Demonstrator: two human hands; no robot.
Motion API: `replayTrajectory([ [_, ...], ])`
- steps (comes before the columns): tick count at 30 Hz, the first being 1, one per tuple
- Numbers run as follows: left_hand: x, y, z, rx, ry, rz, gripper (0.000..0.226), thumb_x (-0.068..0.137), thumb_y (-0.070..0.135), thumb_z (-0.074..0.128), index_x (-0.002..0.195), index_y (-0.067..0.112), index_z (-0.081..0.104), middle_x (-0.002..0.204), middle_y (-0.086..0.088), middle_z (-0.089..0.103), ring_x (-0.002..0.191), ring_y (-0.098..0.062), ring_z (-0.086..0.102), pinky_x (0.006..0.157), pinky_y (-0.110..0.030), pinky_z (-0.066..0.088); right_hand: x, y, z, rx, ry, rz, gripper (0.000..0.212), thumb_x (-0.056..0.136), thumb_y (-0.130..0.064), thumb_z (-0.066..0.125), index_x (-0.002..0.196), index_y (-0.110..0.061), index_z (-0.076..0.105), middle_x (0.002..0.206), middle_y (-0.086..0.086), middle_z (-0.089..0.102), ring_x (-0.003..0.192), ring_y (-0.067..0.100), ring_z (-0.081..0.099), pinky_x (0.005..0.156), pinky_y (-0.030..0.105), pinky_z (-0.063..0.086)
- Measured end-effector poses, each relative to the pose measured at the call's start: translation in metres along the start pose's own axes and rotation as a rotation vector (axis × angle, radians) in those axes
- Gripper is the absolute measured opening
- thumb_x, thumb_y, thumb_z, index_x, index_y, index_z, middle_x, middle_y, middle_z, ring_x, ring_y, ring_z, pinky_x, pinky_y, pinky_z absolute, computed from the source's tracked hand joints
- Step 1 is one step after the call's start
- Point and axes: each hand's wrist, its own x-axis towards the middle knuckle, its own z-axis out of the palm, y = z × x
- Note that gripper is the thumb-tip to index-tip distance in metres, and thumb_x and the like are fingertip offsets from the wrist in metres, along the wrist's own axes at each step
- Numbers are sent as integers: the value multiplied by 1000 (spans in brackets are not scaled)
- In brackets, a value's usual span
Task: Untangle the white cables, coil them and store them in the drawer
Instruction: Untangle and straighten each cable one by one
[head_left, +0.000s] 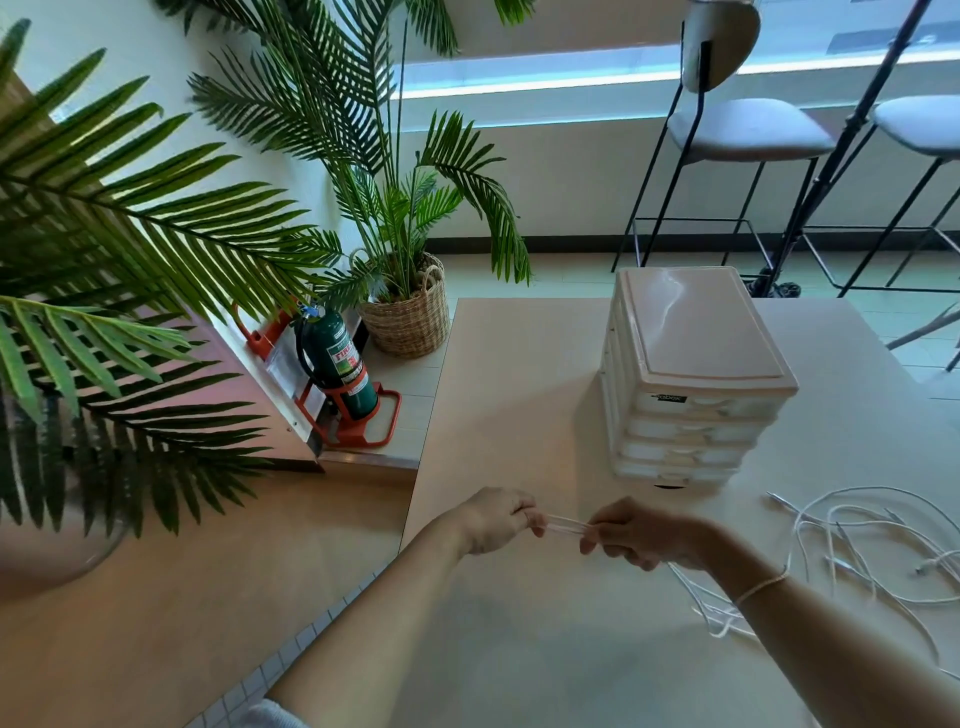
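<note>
I take the drawer unit (696, 374) as my landmark: it stands on the table (519, 364), all its drawers closed as far as I can see. Nearer me than the unit and to its right lies the loose tangle of white cables (852, 540), thin, limp and crossing over itself, with small plug ends showing at its far and right edges. Strands run from it under my right wrist.

I judge I am at the coiling or straightening step, with one cable drawn out of the heap. In front of the unit and to its left, my left hand (496, 522) pinches one end of a short stretch of cable (566, 524), fingers curled round it. My right hand (644, 535) grips the other end, fingers also curled. The stretch looks doubled, though it is blurred.

Next, I think, I must keep folding it into loops while feeding slack from the heap without dragging the heap along; no drawer is open yet.
</note>
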Motion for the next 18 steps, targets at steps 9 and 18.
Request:
replayTrajectory([
  [9, -3, -8, 1, 113, -115, -21, 30, 99, 29, 42, 117, 15, 62, 110, -16, 59, 88, -16, 43, 62, -21, 27, 1, 17, -3, -178, 28, 51, 31, 96, -25, 49, 66, -18, 55, 55, -3, 38, 35, 4, 33, 39, 17, 27],
  [18, -2, -2, -1, 35, -386, -159, 55, 101, 36, 22, 67, 14, 58, 83, -11, 66, 61, -10, 55, 80, -28, 45, 9, 10, 13, -328, 190, -64, 34, 93, -28, 52, 59, -28, 52, 60, -7, 44, 54, 5, 37, 48, 18, 28],
])
